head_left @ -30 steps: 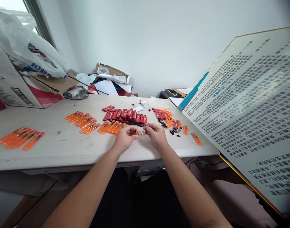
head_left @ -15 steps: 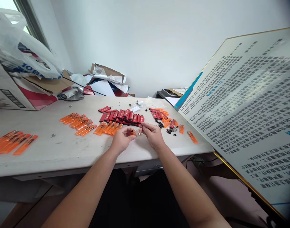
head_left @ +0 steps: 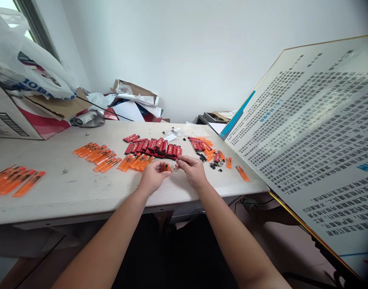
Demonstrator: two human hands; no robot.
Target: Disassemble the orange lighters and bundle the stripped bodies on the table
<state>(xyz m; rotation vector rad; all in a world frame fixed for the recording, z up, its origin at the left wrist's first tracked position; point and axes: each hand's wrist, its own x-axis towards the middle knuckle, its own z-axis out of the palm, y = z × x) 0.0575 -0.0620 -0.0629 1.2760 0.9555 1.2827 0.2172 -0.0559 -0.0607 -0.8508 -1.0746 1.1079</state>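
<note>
White-topped work table (head_left: 51, 204) against a plain wall; cardboard carton (head_left: 12, 120) with plastic bag (head_left: 27, 68) at far left, large printed board (head_left: 307, 132) leaning in at right. Laid out across the tabletop: rows of orange lighters (head_left: 96, 154) and red lighters (head_left: 153, 147), plus small black-and-metal parts (head_left: 216, 164) toward the right. Left hand (head_left: 153, 178): fingers curled, nearly closed around a small orange lighter body (head_left: 167, 167), just above the table and near the orange row. Right hand (head_left: 192, 169): thumb and forefinger pinched on a small metal fitting (head_left: 175, 167), too small to identify, just beside the lighter body; contact between the two impossible to confirm.
</note>
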